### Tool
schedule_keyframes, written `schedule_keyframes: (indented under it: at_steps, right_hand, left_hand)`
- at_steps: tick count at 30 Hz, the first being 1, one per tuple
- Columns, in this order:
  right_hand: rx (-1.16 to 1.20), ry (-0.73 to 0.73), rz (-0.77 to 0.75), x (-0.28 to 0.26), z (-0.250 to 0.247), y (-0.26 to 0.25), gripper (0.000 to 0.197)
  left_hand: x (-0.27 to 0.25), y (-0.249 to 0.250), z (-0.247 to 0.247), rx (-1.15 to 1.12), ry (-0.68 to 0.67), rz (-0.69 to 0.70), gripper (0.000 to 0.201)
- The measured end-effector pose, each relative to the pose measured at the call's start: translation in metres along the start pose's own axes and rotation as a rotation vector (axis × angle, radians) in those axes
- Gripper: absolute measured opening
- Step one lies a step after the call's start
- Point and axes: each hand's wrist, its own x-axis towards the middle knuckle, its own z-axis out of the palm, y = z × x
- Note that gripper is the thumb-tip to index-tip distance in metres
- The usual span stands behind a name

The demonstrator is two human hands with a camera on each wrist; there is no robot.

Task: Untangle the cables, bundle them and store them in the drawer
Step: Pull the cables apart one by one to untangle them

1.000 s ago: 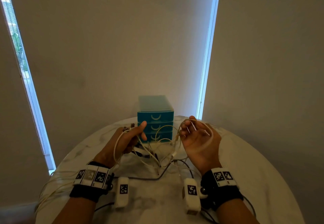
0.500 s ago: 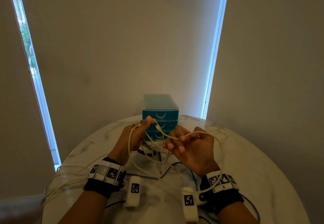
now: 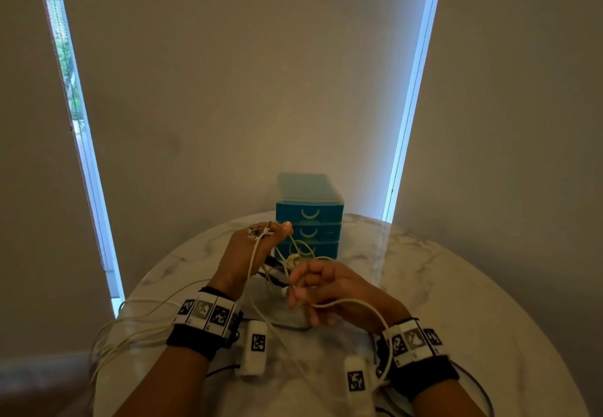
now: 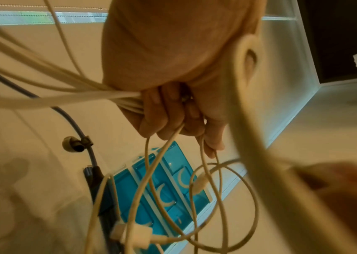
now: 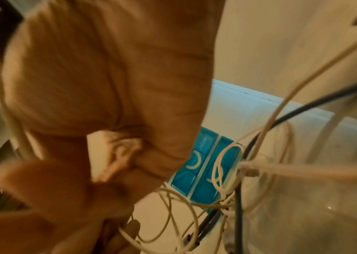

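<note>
A tangle of white cables [image 3: 295, 258] hangs between my hands above the marble table [image 3: 440, 286]. My left hand [image 3: 266, 233] grips several white cables [image 4: 129, 101] in its curled fingers, and their plugs stick out above its knuckles. My right hand [image 3: 298, 291] is lower and nearer to me. It pinches one white cable [image 3: 352, 302] that loops back over its wrist. The right wrist view is blurred and shows curled fingers [image 5: 116, 158] on a white piece. The teal drawer unit [image 3: 308, 217] stands behind the hands with all three drawers closed.
Dark cables [image 5: 239, 197] lie on the table under the tangle, in front of the drawer unit [image 4: 168, 185]. More white cable loops hang over the table's left edge [image 3: 107, 328]. Behind the table are a wall and two bright window slits.
My right hand went from palm-up and open to curled on a white cable. It then dropped toward me and to the left, drawing the cable. My left hand kept its grip.
</note>
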Motion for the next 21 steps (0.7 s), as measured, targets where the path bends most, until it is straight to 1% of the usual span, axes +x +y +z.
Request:
schedule_keyframes:
  at_steps: [1, 2, 3, 4, 5, 7, 9, 11, 13, 14, 16, 17, 18, 20, 21]
  right_hand:
    - [0.104, -0.015, -0.062, -0.003, -0.001, -0.003, 0.020]
    - [0.226, 0.005, -0.144, -0.006, -0.004, -0.006, 0.024]
    - [0.345, 0.072, -0.217, -0.009, -0.007, -0.011, 0.028]
    - [0.426, 0.184, -0.273, -0.012, -0.009, -0.016, 0.031]
    - [0.460, 0.320, -0.304, -0.014, -0.012, -0.020, 0.032]
    - [0.448, 0.546, -0.302, -0.016, -0.021, -0.022, 0.036]
    - [0.426, 0.680, -0.258, -0.014, -0.028, -0.017, 0.033]
    - [0.389, 0.807, -0.203, -0.012, -0.034, -0.011, 0.029]
    - [0.364, 0.951, -0.169, -0.013, -0.040, -0.013, 0.023]
    - [0.388, 1.015, -0.191, -0.016, -0.046, -0.015, 0.019]
    - [0.531, 1.102, -0.331, -0.026, -0.063, -0.026, 0.019]
    - [0.611, 1.132, -0.416, -0.033, -0.071, -0.034, 0.018]
    - [0.672, 1.159, -0.487, -0.040, -0.079, -0.042, 0.017]
    - [0.734, 1.223, -0.585, -0.051, -0.089, -0.059, 0.019]
    - [0.746, 1.261, -0.615, -0.055, -0.091, -0.066, 0.021]
  left_hand:
    - [0.000, -0.002, 0.000, 0.026, -0.006, -0.007, 0.031]
    - [0.000, -0.004, -0.001, 0.061, -0.007, -0.013, 0.031]
    - [0.001, -0.006, -0.001, 0.098, -0.003, -0.038, 0.032]
    - [0.000, -0.005, -0.001, 0.114, 0.001, -0.068, 0.035]
    - [0.000, -0.004, -0.001, 0.141, -0.005, -0.095, 0.040]
    - [0.000, -0.003, -0.001, 0.269, -0.027, -0.108, 0.057]
    - [0.001, -0.003, -0.002, 0.355, -0.020, -0.123, 0.073]
    - [0.000, 0.000, -0.005, 0.351, -0.004, -0.154, 0.075]
    - [0.001, 0.002, -0.014, 0.397, 0.018, -0.139, 0.075]
    - [0.003, 0.002, -0.018, 0.446, 0.031, -0.114, 0.077]
    - [0.007, 0.004, -0.026, 0.495, 0.082, -0.070, 0.077]
    - [0.009, 0.005, -0.030, 0.452, 0.115, -0.066, 0.071]
    - [0.008, 0.006, -0.032, 0.360, 0.134, -0.065, 0.064]
    - [0.006, 0.006, -0.035, 0.089, 0.098, -0.083, 0.057]
    - [0.006, 0.005, -0.037, -0.061, 0.082, -0.128, 0.054]
